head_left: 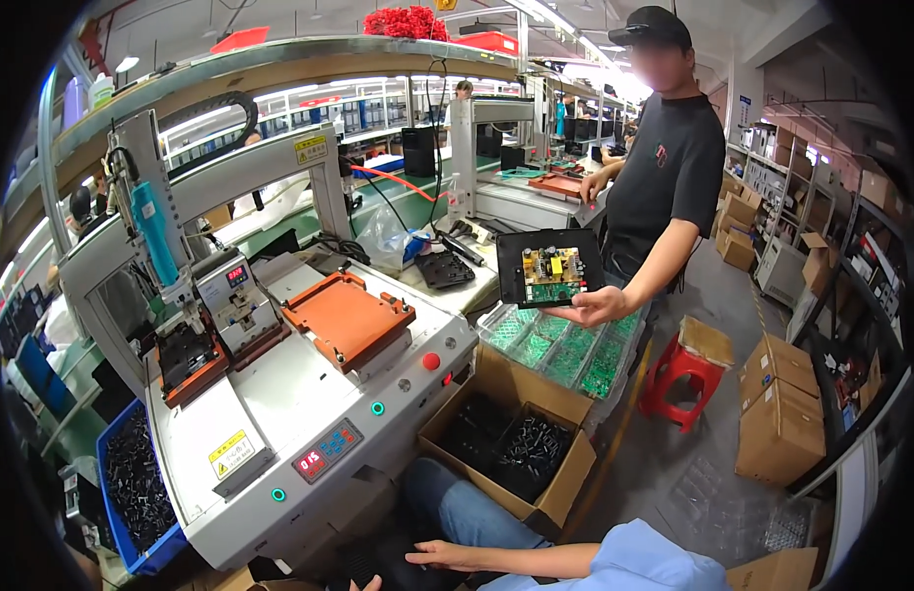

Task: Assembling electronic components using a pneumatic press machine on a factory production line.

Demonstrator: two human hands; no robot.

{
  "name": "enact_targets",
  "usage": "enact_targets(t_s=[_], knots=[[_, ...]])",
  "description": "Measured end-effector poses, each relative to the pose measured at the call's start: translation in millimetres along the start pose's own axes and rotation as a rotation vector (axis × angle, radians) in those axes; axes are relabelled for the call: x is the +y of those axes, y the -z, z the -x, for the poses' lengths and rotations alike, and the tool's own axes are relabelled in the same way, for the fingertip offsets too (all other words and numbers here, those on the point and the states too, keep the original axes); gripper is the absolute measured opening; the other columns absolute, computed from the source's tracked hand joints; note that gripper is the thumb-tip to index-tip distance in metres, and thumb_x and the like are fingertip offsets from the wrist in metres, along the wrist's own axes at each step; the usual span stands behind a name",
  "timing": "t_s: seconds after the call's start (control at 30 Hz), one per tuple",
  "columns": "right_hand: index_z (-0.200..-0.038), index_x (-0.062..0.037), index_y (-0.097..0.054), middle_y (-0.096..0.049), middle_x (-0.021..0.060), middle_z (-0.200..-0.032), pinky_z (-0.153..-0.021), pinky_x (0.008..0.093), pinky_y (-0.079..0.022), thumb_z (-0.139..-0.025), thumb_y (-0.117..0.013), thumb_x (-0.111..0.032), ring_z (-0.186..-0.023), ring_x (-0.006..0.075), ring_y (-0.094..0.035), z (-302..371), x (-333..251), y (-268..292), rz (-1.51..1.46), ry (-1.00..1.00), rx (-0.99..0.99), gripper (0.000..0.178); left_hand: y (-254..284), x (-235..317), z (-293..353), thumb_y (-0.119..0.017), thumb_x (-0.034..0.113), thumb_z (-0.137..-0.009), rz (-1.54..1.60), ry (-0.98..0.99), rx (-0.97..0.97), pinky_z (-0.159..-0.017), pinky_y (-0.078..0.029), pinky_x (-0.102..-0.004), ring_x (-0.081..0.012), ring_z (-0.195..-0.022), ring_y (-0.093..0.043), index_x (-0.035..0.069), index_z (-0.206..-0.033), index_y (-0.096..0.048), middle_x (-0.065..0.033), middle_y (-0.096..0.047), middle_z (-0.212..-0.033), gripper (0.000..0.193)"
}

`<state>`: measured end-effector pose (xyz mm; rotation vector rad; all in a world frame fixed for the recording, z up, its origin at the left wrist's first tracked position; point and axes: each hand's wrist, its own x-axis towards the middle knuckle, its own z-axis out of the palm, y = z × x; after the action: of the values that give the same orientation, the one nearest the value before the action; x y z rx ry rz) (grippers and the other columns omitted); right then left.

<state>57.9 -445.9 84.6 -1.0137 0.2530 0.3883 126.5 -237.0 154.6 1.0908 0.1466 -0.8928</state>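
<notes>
Low in the view, my right hand (445,556) reaches in from the right, its thumb and fingers closed at the edge of a dark black plastic part (366,554). Shadow blurs the part's outline. Only some fingertips of my left hand (366,585) show at the bottom edge, beside the same part; its grip is hidden. Ahead of me a co-worker in black holds out a black plastic housing (517,258) on one hand (589,307). A circuit board (552,268) with yellow and green components lies in it.
A white bench machine (309,414) with an orange fixture plate (346,317) stands at left. Beside it is a blue bin (132,552) of black parts. A cardboard box (565,483) of small parts sits by my knee, near a clear tray (600,379) of green boards. A red stool (681,379) stands right.
</notes>
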Motion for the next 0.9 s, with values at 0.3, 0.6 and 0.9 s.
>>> enact_targets(t_s=[0.3, 0.6, 0.9], knots=[[-0.103, -0.0105, -0.056, -0.047, -0.0070, -0.085, -0.068, 0.0196, -0.032, -0.089, -0.053, -0.048, -0.078, 0.0035, -0.041, 6, -15, -8, 0.113, 0.135, -0.001, 0.040, 5, -5, -6, -0.063, 0.008, -0.082, 0.194, 0.039, 0.038, -0.095, -0.044, -0.0386, -0.0289, -0.110, -0.053, 0.000, -0.126, -0.045, -0.0149, -0.053, -0.121, 0.048], [-0.101, -0.0037, -0.063, -0.064, 0.0042, -0.087, -0.077, 0.0248, -0.048, -0.092, -0.053, -0.019, -0.086, 0.0098, -0.061, 56, -132, 51, 0.684, 0.602, 0.431, 0.021, 16, 4, -7, -0.063, 0.015, -0.083, 0.420, 0.036, 0.139, -0.092, -0.046, -0.0380, -0.0272, -0.102, -0.056, -0.003, -0.108, -0.059, -0.0135, -0.060, -0.109, 0.031], [-0.098, -0.0042, -0.062, -0.063, 0.0152, -0.095, -0.081, 0.0460, -0.042, -0.080, -0.057, -0.027, -0.097, 0.0336, -0.056, 29, -157, 183, 1.885, 0.013, 0.995, 0.030, 6, 6, -1, -0.065, 0.013, -0.081, 0.419, 0.036, 0.221, -0.085, -0.049, -0.0350, -0.0252, -0.095, -0.059, -0.001, -0.105, -0.061, -0.0114, -0.062, -0.103, 0.029]])
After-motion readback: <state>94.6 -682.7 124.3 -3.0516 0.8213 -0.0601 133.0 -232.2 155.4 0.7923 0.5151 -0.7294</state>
